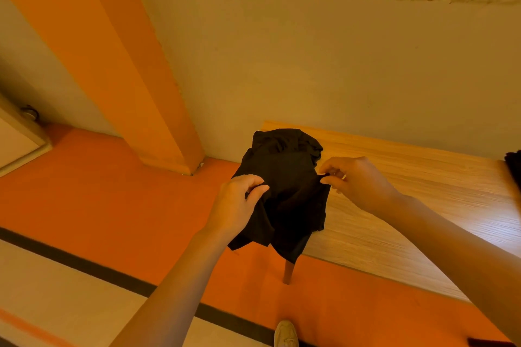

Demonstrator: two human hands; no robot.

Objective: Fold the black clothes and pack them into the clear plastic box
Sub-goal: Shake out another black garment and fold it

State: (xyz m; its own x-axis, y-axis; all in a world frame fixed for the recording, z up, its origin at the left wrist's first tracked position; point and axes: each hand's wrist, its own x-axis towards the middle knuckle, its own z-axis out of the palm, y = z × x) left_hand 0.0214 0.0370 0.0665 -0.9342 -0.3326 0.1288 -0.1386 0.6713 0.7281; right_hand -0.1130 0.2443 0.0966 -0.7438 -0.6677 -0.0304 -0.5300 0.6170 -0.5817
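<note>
1. Head view: the table (408, 194) fills the right half of the scene, its near-left corner just under your hands and one leg (288, 272) showing below that corner. The wood top runs away to your right; orange floor (112, 200) lies to your left.

2. The garment (284, 189) is the only black piece in hand. It hangs bunched between your two hands, partly above the table corner and partly out over the floor. Its upper folds rise toward the wall; its loose ends drop past the table edge. Judged from this, its long axis runs roughly up and down, not across the table.

3. A second dark item (514, 169) shows at the right edge of the table, well apart from your hands; what it is cannot be told. The clear box is not in view.

4. Your left hand (239, 205) pinches the cloth's left edge between thumb and curled fingers.

5. Your right hand (358, 183) pinches the opposite edge with its fingertips. Both hands sit at about equal height, the cloth slack between them.

6. Judgement: folding has not started. The flat surface lies to the right of the grip, so the right hand is nearer it; the cloth would need carrying rightward and spreading before any fold.
</note>
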